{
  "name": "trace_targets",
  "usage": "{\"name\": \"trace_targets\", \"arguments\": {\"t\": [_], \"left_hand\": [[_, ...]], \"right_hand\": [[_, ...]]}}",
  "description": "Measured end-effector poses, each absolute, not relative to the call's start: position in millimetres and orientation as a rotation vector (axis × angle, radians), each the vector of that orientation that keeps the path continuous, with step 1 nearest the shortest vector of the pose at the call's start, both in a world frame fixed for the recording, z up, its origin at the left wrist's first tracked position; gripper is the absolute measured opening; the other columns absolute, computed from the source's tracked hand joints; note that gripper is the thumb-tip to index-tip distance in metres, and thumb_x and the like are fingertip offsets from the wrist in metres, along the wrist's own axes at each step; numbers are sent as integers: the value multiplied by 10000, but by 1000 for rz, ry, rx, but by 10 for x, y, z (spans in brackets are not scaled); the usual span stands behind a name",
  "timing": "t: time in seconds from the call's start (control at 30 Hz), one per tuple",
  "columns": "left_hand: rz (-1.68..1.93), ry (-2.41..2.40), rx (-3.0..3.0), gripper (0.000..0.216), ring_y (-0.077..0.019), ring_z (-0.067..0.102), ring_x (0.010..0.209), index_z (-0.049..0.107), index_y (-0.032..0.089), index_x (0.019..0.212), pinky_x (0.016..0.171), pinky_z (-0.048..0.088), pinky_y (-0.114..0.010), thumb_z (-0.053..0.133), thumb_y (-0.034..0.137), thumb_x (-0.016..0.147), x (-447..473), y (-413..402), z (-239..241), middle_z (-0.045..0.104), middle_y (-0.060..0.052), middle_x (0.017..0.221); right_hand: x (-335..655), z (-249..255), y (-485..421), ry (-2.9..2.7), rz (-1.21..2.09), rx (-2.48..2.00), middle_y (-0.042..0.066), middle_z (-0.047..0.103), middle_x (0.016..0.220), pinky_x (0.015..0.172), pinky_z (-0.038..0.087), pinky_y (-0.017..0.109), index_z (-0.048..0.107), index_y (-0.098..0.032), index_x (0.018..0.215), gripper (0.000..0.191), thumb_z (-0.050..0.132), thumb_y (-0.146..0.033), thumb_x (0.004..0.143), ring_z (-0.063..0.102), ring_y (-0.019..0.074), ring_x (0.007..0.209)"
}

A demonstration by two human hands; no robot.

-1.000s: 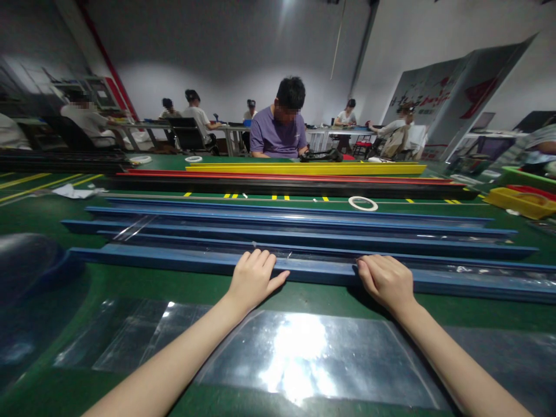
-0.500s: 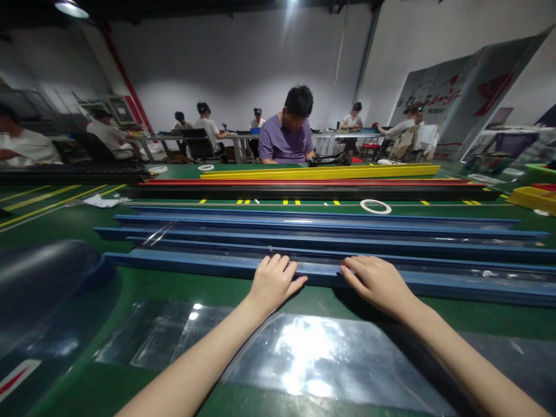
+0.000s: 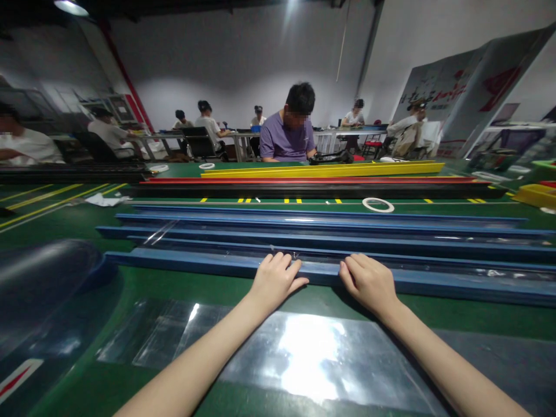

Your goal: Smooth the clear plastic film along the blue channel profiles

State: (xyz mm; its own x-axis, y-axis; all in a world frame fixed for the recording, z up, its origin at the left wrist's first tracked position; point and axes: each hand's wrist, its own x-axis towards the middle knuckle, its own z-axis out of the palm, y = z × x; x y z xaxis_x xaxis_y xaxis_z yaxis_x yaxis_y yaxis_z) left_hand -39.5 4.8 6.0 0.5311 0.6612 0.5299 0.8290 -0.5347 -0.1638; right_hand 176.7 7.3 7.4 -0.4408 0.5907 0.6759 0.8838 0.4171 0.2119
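Long blue plastic channel strips (image 3: 208, 263) lie side by side across the bench, with clear film in their troughs. My left hand (image 3: 278, 277) is on the nearest strip, fingers curled over its upper edge and thumb along its front wall. A short way to the right, my right hand (image 3: 367, 282) grips the same strip, its fingers bent and close together; the fingertips are partly hidden. Clear plastic sheet (image 3: 256, 353) lies flat under my forearms and reflects the light.
Beyond are a red-and-black strip (image 3: 313, 190), a yellow strip (image 3: 321, 170) and a white tape ring (image 3: 377, 205). A large clear, curved piece (image 3: 47, 278) stands at the left. A person in a purple shirt (image 3: 289, 136) sits opposite; others sit behind.
My right hand has shifted slightly left along the blue strip and its fingers have curled in more. My left hand stays in nearly the same place.
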Motion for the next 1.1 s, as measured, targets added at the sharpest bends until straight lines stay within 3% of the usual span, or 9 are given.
{"name": "trace_targets", "arguments": {"t": [0.63,1.1], "left_hand": [[-669,-1362,-2399,389,-172,437,771,650,229,848,629,338,-289,526,559,684,-448,61,182,533,-41,804],[-659,-1297,-2378,408,-180,471,802,643,173,787,655,358,-298,508,550,708,-445,70,146,581,-53,810]], "right_hand": [[1739,108,148,-2168,-684,-1260,11,516,503,510,255,248,503,-175,512,347,371,-233,828,458,97,499],[1736,107,144,-2161,-662,-1270,8,520,505,512,244,247,513,-170,510,355,370,-240,827,458,93,500]]}}
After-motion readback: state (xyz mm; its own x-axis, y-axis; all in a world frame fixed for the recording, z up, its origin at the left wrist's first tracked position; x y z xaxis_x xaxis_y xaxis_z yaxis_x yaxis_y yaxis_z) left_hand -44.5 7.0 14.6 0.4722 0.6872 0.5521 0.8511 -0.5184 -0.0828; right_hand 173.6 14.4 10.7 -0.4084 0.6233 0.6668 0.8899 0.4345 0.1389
